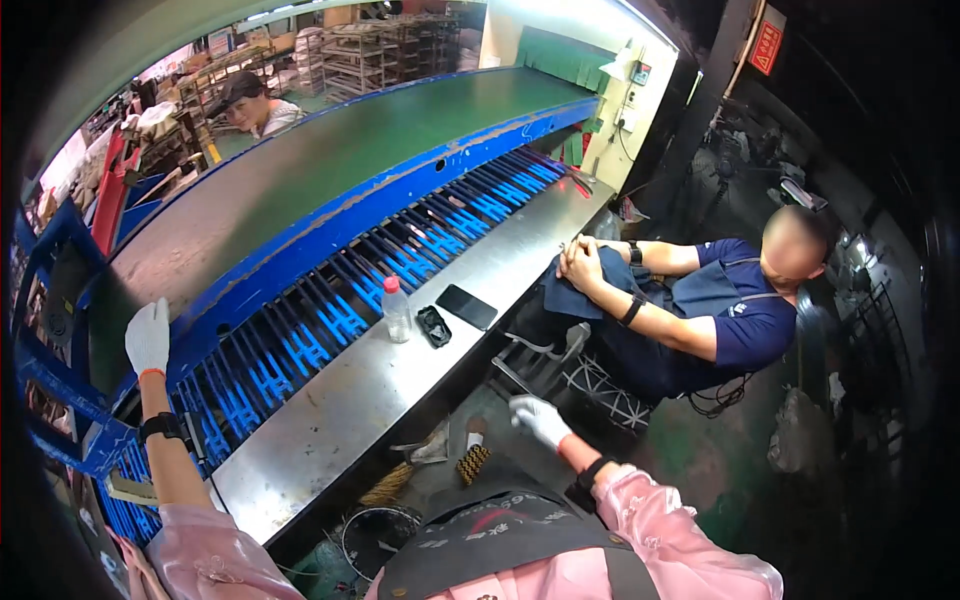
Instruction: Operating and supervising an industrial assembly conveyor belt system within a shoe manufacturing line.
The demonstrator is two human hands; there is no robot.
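Observation:
My left hand (148, 338), in a white knit glove, reaches to the near edge of the green conveyor belt (400, 128), beside its blue side rail (350, 212). Its fingers point away from me over the belt, and no object shows in it. Out over the floor, right of the metal ledge (300, 440), hangs my right hand (540, 420), also gloved in white. Those fingers are loosely bent and somewhat apart, with nothing seen between them. On the ledge stand a clear bottle with a red cap (396, 310), a small black case (433, 327) and a black phone (467, 307).
Blue and black bars (340, 315) run between rail and ledge. At right sits a person (690, 310) in a dark apron, hands clasped. Another person (255, 105) is beyond the belt. A dark bucket (380, 535) and a straw brush (387, 485) are below the ledge.

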